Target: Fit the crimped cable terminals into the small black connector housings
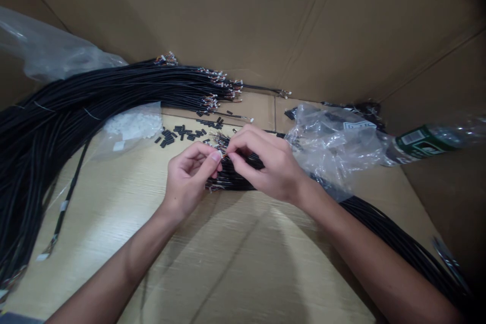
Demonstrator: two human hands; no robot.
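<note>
My left hand (186,177) pinches a small white connector (219,154) between thumb and forefinger. Close against it, the closed fingertips of my right hand (268,162) hold a thin orange-looking wire (225,155) at the connector's edge. Beneath both hands lies a bundle of black cables (241,182) with bare wire ends toward the left; the hands cover part of it. Short black tube pieces (181,133) are scattered just beyond my left hand. A clear bag of white connectors (132,124) lies to their left.
A thick bundle of black cables (125,83) with white connectors curves along the left and back. One single cable (64,205) hangs apart from it. At right are a crumpled clear bag (337,144), a green-labelled bottle (421,143) on its side and metal tweezers-like tool (450,258). Cardboard walls (228,10) enclose the table.
</note>
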